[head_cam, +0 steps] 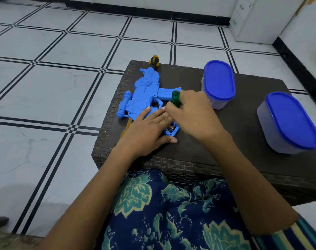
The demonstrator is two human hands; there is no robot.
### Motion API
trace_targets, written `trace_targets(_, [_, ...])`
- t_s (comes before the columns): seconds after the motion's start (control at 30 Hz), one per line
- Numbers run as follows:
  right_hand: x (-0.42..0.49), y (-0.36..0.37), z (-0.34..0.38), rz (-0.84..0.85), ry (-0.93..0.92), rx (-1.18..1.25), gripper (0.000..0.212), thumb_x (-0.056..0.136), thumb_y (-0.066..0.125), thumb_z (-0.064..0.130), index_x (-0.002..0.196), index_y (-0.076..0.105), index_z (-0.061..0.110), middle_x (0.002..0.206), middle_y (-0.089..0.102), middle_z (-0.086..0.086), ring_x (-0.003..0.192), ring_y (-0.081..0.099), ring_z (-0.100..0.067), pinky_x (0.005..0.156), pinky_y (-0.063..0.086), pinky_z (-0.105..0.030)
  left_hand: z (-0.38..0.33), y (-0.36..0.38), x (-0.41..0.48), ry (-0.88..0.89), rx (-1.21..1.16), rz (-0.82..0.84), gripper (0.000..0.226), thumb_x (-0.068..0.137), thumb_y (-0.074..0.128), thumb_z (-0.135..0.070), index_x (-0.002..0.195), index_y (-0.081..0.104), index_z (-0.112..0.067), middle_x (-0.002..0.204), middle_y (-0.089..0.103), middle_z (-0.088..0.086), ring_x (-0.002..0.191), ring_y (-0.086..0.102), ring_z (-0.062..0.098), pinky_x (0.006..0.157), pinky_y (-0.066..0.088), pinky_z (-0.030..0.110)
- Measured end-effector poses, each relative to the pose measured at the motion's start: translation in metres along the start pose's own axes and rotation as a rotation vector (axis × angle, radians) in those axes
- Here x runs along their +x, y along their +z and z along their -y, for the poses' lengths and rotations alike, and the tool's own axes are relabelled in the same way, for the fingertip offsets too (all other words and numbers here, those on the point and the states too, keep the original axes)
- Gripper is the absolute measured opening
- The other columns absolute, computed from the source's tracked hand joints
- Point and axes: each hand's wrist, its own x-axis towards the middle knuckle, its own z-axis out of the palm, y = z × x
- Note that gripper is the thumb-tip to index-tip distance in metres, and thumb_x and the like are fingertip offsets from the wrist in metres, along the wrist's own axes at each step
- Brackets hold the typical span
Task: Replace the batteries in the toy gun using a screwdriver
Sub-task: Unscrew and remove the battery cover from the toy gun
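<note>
Dark woven table (243,114) on tiled floor (63,78), two blue-lidded tubs (219,82) (290,121) at its right.
Toy gun (144,91) lies at the table's left; left hand (150,129) presses flat on it, right hand (191,112) grips a green screwdriver (175,98) beside.

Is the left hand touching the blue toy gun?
Touching. The head view shows the left hand lying flat on the toy gun, fingers straight across its body.

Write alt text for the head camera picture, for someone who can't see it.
A person's left hand presses flat on a blue toy gun lying on a dark woven table, while the right hand grips a green-handled screwdriver over it. Two blue-lidded containers stand to the right.
</note>
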Motion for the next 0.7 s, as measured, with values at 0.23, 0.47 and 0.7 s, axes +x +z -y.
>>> trace_targets(0.23, [-0.012, -0.002, -0.002, 0.028, 0.129, 0.195, 0.032, 0.083, 0.057, 0.025, 0.062, 0.048, 0.003, 0.061, 0.059, -0.017, 0.066, 0.062, -0.035, 0.065, 0.055, -0.046, -0.003, -0.002, -0.001, -0.014, 0.006, 0.040, 0.075, 0.085, 0.021, -0.070, 0.147, 0.030, -0.028, 0.158, 0.021, -0.012, 0.147, 0.006, 0.006, 0.120, -0.001, 0.038])
trace_targets(0.47, [-0.039, 0.002, -0.019, -0.103, 0.128, 0.417, 0.033, 0.082, 0.056, 0.032, 0.069, 0.054, 0.001, 0.063, 0.061, -0.024, 0.068, 0.064, -0.045, 0.060, 0.055, -0.058, 0.000, 0.001, 0.000, -0.026, 0.040, 0.058, 0.086, 0.080, 0.006, -0.075, 0.152, 0.013, -0.030, 0.160, 0.010, -0.014, 0.147, 0.002, 0.005, 0.120, 0.000, 0.039])
trace_targets(0.7, [-0.040, -0.008, -0.024, -0.098, 0.285, 0.649, 0.020, 0.092, 0.061, 0.009, 0.081, 0.063, -0.008, 0.068, 0.069, -0.023, 0.062, 0.073, -0.026, 0.063, 0.063, -0.044, -0.002, 0.000, 0.000, -0.030, -0.005, 0.023, 0.079, 0.085, 0.006, -0.072, 0.150, 0.021, -0.031, 0.158, 0.020, -0.015, 0.147, 0.007, 0.005, 0.119, 0.000, 0.038])
